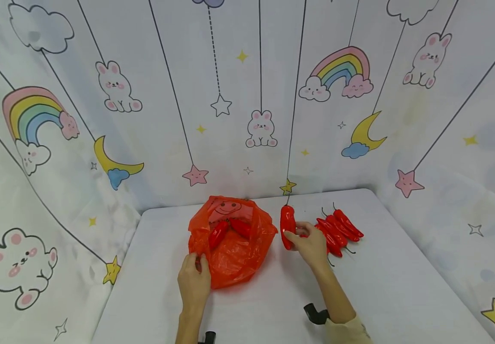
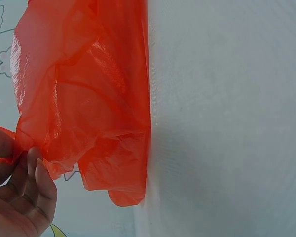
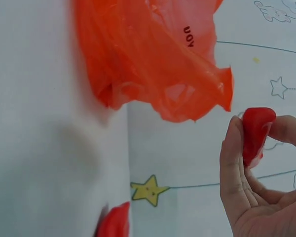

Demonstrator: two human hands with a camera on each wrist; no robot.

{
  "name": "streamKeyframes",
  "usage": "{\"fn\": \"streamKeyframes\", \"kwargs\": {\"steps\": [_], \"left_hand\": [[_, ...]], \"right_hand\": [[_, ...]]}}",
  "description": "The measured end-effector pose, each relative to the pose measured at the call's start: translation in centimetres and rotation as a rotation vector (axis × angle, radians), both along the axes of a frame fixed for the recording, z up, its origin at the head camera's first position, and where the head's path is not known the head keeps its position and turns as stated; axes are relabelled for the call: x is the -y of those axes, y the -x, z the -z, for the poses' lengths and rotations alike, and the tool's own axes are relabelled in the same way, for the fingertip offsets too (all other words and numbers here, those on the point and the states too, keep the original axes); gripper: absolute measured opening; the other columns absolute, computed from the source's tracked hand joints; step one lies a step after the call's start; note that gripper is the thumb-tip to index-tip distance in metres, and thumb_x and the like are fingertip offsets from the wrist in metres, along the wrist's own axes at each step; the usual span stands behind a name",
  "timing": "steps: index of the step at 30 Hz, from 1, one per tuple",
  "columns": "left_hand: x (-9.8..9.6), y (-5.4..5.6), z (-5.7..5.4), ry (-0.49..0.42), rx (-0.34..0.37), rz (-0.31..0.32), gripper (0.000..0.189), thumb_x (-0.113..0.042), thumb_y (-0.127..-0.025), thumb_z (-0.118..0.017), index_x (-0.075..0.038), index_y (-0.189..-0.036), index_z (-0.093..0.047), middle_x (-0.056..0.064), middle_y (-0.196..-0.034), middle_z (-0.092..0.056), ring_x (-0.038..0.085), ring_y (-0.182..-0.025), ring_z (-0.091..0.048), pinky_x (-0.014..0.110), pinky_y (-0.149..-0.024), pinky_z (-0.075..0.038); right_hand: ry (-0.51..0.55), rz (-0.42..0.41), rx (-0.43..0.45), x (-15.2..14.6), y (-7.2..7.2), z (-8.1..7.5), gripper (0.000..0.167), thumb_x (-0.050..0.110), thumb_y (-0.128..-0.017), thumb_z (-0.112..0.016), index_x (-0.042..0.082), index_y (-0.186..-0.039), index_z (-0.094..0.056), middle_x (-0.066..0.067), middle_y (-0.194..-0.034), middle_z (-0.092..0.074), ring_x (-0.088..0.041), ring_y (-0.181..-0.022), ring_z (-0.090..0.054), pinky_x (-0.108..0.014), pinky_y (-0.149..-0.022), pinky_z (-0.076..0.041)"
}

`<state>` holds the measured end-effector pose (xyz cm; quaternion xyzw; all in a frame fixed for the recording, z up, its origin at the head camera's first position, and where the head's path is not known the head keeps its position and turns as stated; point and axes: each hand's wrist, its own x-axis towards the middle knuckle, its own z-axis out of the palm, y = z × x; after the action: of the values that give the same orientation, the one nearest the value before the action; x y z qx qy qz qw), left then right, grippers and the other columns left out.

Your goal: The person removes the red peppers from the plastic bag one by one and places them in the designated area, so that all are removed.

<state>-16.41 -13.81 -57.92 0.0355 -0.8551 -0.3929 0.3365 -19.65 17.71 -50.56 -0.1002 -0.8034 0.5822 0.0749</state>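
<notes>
A red-orange plastic bag [image 1: 238, 267] with a printed smiling face stands open on the table, two red chili peppers [image 1: 218, 234] visible inside its mouth. My left hand [image 1: 194, 282] pinches the bag's near left edge between thumb and fingers; the left wrist view shows the thin film [image 2: 89, 98] bunched at the fingertips. To the right of the bag, my right hand [image 1: 311, 243] holds a red chili pepper [image 1: 288, 224] raised upright between thumb and fingers. In the right wrist view this pepper [image 3: 255, 133] is seen end-on, apart from the bag.
Right of my right hand lies a row of several red chili peppers [image 1: 337, 229] with dark thin stems. The white table [image 1: 384, 286] ends at a cloth backdrop [image 1: 165, 143] printed with rabbits, stars and rainbows. Black wrist mounts [image 1: 316, 314] sit by the forearms.
</notes>
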Motion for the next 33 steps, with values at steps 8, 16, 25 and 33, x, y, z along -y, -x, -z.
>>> {"fn": "streamKeyframes", "kwargs": {"steps": [8, 16, 25, 33], "left_hand": [[0.0, 0.1, 0.1, 0.002, -0.005, 0.001, 0.006, -0.004, -0.097, -0.069, 0.001, -0.095, -0.067, 0.005, -0.083, -0.06, 0.018, -0.073, -0.056, 0.032, -0.065, -0.053], [0.0, -0.2, -0.1, -0.011, 0.043, 0.001, 0.009, -0.008, -0.099, -0.068, 0.0, -0.099, -0.068, 0.005, -0.085, -0.061, 0.018, -0.074, -0.056, 0.035, -0.067, -0.057], [0.1, -0.2, -0.1, -0.014, 0.051, 0.0, 0.008, -0.009, -0.099, -0.069, -0.001, -0.099, -0.068, 0.004, -0.084, -0.06, 0.017, -0.073, -0.055, 0.032, -0.067, -0.056], [0.0, -0.3, -0.2, -0.022, 0.07, 0.002, 0.009, -0.01, -0.1, -0.069, -0.001, -0.1, -0.068, 0.004, -0.085, -0.061, 0.017, -0.073, -0.055, 0.032, -0.067, -0.057]], "right_hand": [[-0.031, 0.015, 0.041, -1.3, 0.2, 1.6, 0.06, 0.031, -0.091, -0.082, 0.005, -0.14, -0.059, -0.021, -0.122, -0.069, -0.035, -0.107, -0.069, -0.039, -0.076, -0.063], [-0.108, -0.004, 0.113, -1.9, 1.0, 4.1, 0.058, 0.029, -0.09, -0.082, 0.001, -0.136, -0.061, -0.022, -0.119, -0.069, -0.036, -0.103, -0.07, -0.038, -0.073, -0.063], [-0.228, 0.008, 0.197, -3.0, 1.6, 5.7, 0.055, 0.031, -0.089, -0.08, -0.001, -0.131, -0.063, -0.02, -0.113, -0.07, -0.037, -0.104, -0.065, -0.04, -0.074, -0.062], [-0.268, -0.025, 0.205, -4.1, 1.8, 6.6, 0.054, 0.026, -0.087, -0.082, -0.005, -0.128, -0.065, -0.016, -0.099, -0.071, -0.028, -0.087, -0.066, -0.035, -0.067, -0.061]]}}
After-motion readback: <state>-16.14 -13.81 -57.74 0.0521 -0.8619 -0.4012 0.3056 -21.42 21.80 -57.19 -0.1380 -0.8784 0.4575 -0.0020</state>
